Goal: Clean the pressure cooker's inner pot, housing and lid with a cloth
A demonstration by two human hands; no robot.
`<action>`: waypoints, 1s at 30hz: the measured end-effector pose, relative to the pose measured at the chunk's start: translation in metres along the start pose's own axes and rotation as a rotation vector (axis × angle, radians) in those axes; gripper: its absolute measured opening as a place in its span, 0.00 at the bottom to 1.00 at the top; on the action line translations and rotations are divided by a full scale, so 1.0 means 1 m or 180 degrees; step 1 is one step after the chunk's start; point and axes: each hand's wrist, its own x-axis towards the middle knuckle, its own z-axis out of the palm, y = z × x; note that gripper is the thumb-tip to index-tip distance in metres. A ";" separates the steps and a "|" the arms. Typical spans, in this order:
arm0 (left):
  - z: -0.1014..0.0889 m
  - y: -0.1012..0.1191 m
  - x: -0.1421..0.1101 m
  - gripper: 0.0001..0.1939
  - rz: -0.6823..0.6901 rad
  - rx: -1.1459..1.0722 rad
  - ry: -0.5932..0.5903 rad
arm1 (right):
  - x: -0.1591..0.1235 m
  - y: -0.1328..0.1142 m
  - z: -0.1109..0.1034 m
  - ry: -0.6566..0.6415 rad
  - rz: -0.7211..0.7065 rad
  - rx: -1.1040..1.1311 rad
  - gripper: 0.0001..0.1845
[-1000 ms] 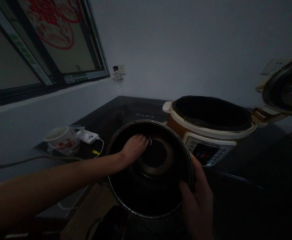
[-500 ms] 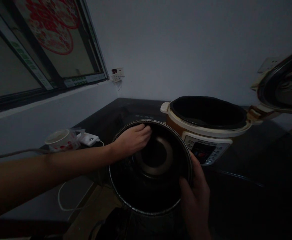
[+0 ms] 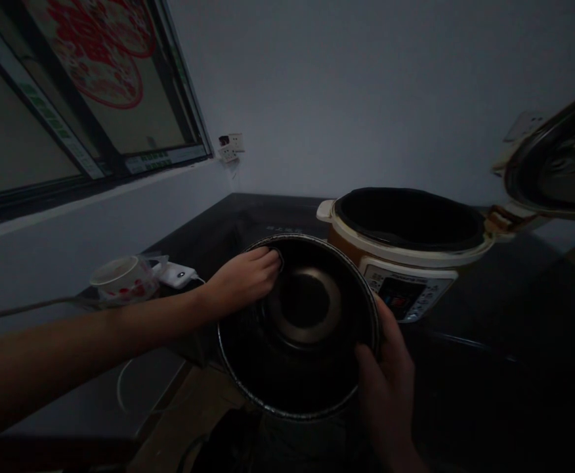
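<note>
A dark round inner pot (image 3: 307,378) with a worn, shiny rim is tilted so that its inside faces me. My right hand (image 3: 388,374) grips its right rim, thumb inside and fingers behind the wall. My left hand (image 3: 243,279) reaches over the left rim, its fingers curled against the upper inner wall. Something dark and thin-edged shows at those fingertips, too dim to name. Behind the pot stands an electric pressure cooker (image 3: 346,240) with its lid (image 3: 558,157) raised to the right.
On the left, a paper bowl (image 3: 120,279) in a plastic bag sits beside a white device (image 3: 176,274) with a cable. The dark countertop (image 3: 268,207) runs along the wall. Wall sockets (image 3: 231,146) hang near the window (image 3: 140,85).
My left hand has slid leftward along the pot's inner wall, toward the left rim. My right hand keeps its grip, and the pot has barely shifted.
</note>
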 end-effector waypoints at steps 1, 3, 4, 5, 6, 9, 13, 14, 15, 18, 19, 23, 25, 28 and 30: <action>-0.002 -0.004 0.002 0.10 0.0030 0.0034 0.0096 | 0.000 0.001 -0.001 0.0023 -0.0007 -0.0010 0.29; -0.004 -0.008 0.002 0.10 -0.0004 0.0041 0.0143 | -0.001 0.002 -0.001 0.0075 0.0050 -0.0037 0.29; -0.003 -0.006 -0.001 0.09 -0.0064 -0.0001 0.0092 | 0.000 0.003 -0.002 0.0092 0.0084 -0.0034 0.29; -0.001 -0.003 -0.005 0.09 -0.0163 -0.0074 -0.0015 | 0.000 0.003 -0.002 0.0099 0.0121 -0.0016 0.29; 0.000 0.003 -0.009 0.08 -0.0278 -0.0179 -0.0160 | 0.001 0.003 -0.002 0.0097 0.0165 0.0012 0.29; 0.003 0.026 -0.024 0.08 -0.0612 -0.0562 -0.0642 | 0.002 0.000 0.000 0.0049 0.0333 0.0104 0.31; 0.000 0.058 -0.035 0.10 -0.1006 -0.1200 -0.1091 | 0.003 -0.006 0.003 0.0042 0.0351 0.0180 0.31; -0.002 0.064 -0.036 0.12 -0.1055 -0.1482 -0.1129 | 0.003 -0.006 0.003 0.0044 0.0338 0.0204 0.30; -0.003 0.070 -0.037 0.14 -0.1071 -0.1817 -0.1129 | 0.002 -0.007 0.004 0.0042 0.0340 0.0226 0.30; -0.012 0.078 -0.039 0.21 -0.1135 -0.2914 -0.0936 | 0.003 -0.007 0.005 0.0033 0.0469 0.0295 0.30; -0.017 0.079 -0.040 0.23 -0.1229 -0.3266 -0.0811 | 0.003 -0.007 0.006 0.0033 0.0523 0.0322 0.31; -0.038 0.074 -0.044 0.21 -0.1994 -0.4539 0.0006 | 0.007 -0.008 0.008 -0.0011 0.0658 0.0482 0.32; -0.045 0.073 -0.048 0.18 -0.2614 -0.4990 0.0484 | 0.012 -0.010 0.011 -0.0118 0.0709 0.0592 0.33; -0.045 0.076 -0.053 0.14 -0.3782 -0.5578 0.1162 | 0.025 -0.009 0.017 -0.0307 0.0834 0.0830 0.34; -0.041 0.080 -0.054 0.16 -0.4632 -0.6003 0.1549 | 0.036 -0.007 0.022 -0.0403 0.0947 0.0999 0.34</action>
